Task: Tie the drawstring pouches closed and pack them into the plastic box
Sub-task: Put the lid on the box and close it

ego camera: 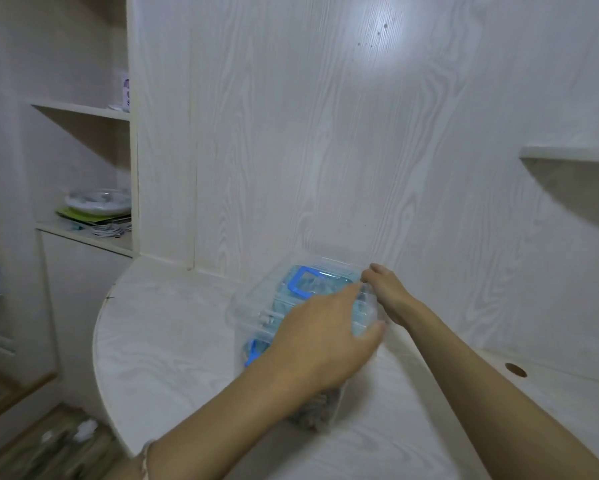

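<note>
The left hand (pixel 320 341) lies flat over the near half of the plastic box (pixel 256 311), fingers stretched towards the far end and thumb spread down its right side. The right hand (pixel 388 292) holds the far right corner of the box, thumb raised above the rim and fingers curled against the edge. The box is clear, with its lid (pixel 329 271) on, a blue handle (pixel 298 282) on top and a blue latch (pixel 253 353) on its left side. Pale blue material shows through the lid, but blur hides what it is. A grey mass (pixel 313 410) lies at the near end below the left palm; whether it sits inside the box cannot be told. The box stands lengthwise on a white wood-grain table (pixel 173 323), its far end just beside the wall panel (pixel 325 150). Bare tabletop extends left to the table's rounded edge and towards the bottom of the frame. At the right of the frame the tabletop has a round hole (pixel 516 370). At centre left, a shelf niche holds a round clear dish (pixel 97 200) on green sheets. A corner shelf (pixel 568 154) projects at upper right.
</note>
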Tool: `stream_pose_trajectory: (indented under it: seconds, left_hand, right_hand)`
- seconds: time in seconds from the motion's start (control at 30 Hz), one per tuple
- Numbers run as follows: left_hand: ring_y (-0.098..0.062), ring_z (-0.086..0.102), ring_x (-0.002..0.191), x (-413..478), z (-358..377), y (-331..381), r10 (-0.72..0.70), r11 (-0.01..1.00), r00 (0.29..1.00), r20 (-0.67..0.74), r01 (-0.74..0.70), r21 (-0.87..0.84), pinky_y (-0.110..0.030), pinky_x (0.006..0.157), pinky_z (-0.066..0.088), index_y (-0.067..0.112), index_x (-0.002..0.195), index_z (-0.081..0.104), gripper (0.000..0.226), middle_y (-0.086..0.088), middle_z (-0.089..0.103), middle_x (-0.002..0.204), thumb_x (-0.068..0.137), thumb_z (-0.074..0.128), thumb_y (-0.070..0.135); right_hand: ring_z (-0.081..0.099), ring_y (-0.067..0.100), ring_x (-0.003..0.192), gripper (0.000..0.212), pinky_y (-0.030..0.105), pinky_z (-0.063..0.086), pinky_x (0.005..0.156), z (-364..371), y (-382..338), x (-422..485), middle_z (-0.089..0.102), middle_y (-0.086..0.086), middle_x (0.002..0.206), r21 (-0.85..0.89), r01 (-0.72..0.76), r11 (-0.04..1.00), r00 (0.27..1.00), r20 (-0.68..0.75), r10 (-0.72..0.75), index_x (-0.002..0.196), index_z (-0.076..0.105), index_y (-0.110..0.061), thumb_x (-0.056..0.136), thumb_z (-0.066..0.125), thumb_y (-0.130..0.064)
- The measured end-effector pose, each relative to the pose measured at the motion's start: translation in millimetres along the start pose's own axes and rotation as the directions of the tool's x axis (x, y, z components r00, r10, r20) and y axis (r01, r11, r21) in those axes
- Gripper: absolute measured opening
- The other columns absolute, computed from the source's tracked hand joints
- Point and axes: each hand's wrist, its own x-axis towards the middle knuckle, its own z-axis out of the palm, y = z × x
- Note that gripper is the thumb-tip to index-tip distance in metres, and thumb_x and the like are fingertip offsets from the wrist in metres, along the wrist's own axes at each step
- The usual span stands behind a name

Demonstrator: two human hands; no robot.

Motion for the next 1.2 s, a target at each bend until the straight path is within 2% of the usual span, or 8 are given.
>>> stream_pose_trajectory:
  seconds: [0.13,0.3,0.43,0.53,0.73,0.87,1.03,1.2]
  left_hand:
    - [-0.04,0.007,0.145,9.0,9.4,-15.1,-0.242,0.904,0.969,0.056,0.204,0.377,-0.05,0.118,0.002,0.023,0.151,0.023,0.068,-0.023,0.015,0.157,0.095,0.015,0.06]
    - [-0.045,-0.001,0.144,7.5,14.0,-21.4,-0.292,0.892,0.943,0.159,0.209,0.402,-0.052,0.117,0.0,0.022,0.153,0.014,0.065,-0.025,0.003,0.158,0.096,0.013,0.054]
    - [-0.048,-0.004,0.143,6.3,19.2,-25.5,-0.277,0.885,0.949,0.148,0.192,0.424,-0.056,0.116,-0.003,0.019,0.154,0.009,0.063,-0.029,-0.001,0.157,0.098,0.013,0.047]
    - [-0.045,-0.002,0.144,7.9,15.6,-33.0,-0.26,0.905,0.953,0.158,0.183,0.385,-0.053,0.116,-0.005,0.023,0.154,0.012,0.06,-0.027,0.002,0.158,0.097,0.015,0.044]
    - [-0.018,0.016,0.145,22.4,4.7,-60.5,0.021,0.987,0.984,0.178,-0.049,0.155,-0.043,0.119,-0.005,0.042,0.139,0.042,0.071,0.001,0.036,0.151,0.073,0.019,0.049]
    - [-0.011,0.008,0.147,29.6,10.1,-62.9,0.096,0.978,0.987,0.131,-0.069,-0.196,-0.038,0.117,-0.01,0.047,0.122,0.056,0.057,0.004,0.033,0.154,0.071,0.031,0.038]
    - [-0.017,0.004,0.148,35.6,16.1,-57.2,-0.054,0.884,0.991,0.121,0.104,-0.455,-0.048,0.118,0.015,0.044,0.132,0.049,0.06,-0.002,0.009,0.161,0.072,0.052,0.039]
    - [-0.029,0.052,0.113,46.6,24.7,-50.4,-0.287,0.799,0.952,0.109,0.301,-0.521,-0.038,0.077,0.052,0.027,0.147,0.032,0.066,-0.009,0.04,0.146,0.089,0.064,0.025]
  right_hand:
    - [0.032,0.016,0.093,0.025,0.019,0.026,0.063,5.1,-5.8,-5.0,0.028,-0.016,0.078,-0.016,0.029,0.999,0.999,-0.041,-0.03,0.072,0.028,-0.033,0.067,0.052,-0.028]
    - [0.028,0.002,0.068,0.029,0.019,0.025,0.059,7.3,-2.3,-9.2,0.025,-0.017,0.076,-0.038,0.051,0.998,0.996,-0.076,-0.054,0.07,0.026,-0.034,0.072,0.053,-0.025]
    - [0.046,0.014,0.089,0.014,0.022,0.037,0.071,4.0,2.0,-8.1,0.045,-0.013,0.091,-0.036,0.081,0.996,0.986,-0.142,-0.085,0.087,0.053,-0.028,0.076,0.062,-0.027]
    - [0.054,0.021,0.109,0.049,0.027,0.04,0.089,-3.1,6.1,-11.6,0.056,0.005,0.119,0.01,0.065,0.998,0.965,-0.254,-0.06,0.129,0.056,-0.003,0.087,0.068,-0.025]
    - [0.053,0.025,0.107,0.056,0.033,0.044,0.083,-35.2,19.9,-65.2,0.049,0.01,0.126,0.093,0.016,0.996,0.884,-0.467,0.03,0.126,0.042,-0.009,0.08,0.068,-0.028]
    - [0.05,0.024,0.105,0.054,0.03,0.038,0.078,-58.4,30.2,-123.5,0.042,0.009,0.127,0.15,0.054,0.987,0.791,-0.61,0.049,0.124,0.039,-0.011,0.08,0.068,-0.026]
    - [0.052,0.007,0.082,0.06,0.02,0.042,0.06,-74.7,38.2,-201.4,0.047,0.008,0.122,0.217,0.115,0.969,0.758,-0.65,0.056,0.137,0.029,-0.014,0.088,0.063,-0.019]
    - [0.06,0.01,0.094,0.062,0.011,0.05,0.066,-63.0,39.7,-251.4,0.049,0.006,0.125,0.186,0.204,0.961,0.719,-0.694,-0.018,0.136,0.032,-0.017,0.088,0.069,-0.025]
